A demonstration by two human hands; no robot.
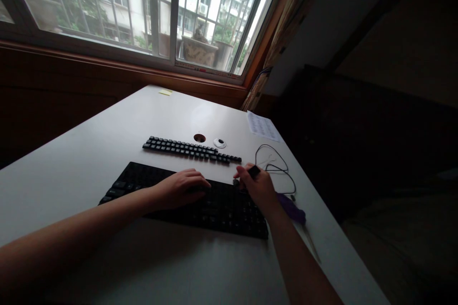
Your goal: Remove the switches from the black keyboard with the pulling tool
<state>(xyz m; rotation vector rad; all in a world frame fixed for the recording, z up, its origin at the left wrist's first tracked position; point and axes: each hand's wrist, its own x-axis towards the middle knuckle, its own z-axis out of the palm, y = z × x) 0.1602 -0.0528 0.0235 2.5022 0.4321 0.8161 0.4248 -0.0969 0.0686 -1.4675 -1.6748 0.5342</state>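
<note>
On the table [186, 271] lies a black keyboard [218, 209]. The left hand [182, 187] rests across it, its grip hidden; the right hand [256, 185], near the far edge, seems to pinch a small dark thing [254, 171]. Beyond are loose keys [179, 148].

- Window [168, 14]: sliding, barred; admits daylight.
- Planter [200, 51]: stands just beyond the window.
- Pale building [137, 2], trees [75, 0]: farther beyond the window.
- Wood panelling [53, 88]: runs below the window.
- Curtain [294, 7]: patterned, hangs right of the window.
- Wall [322, 24]: shadowed, farther right of the window.
- White desk [89, 143]: stands before the window.
</note>
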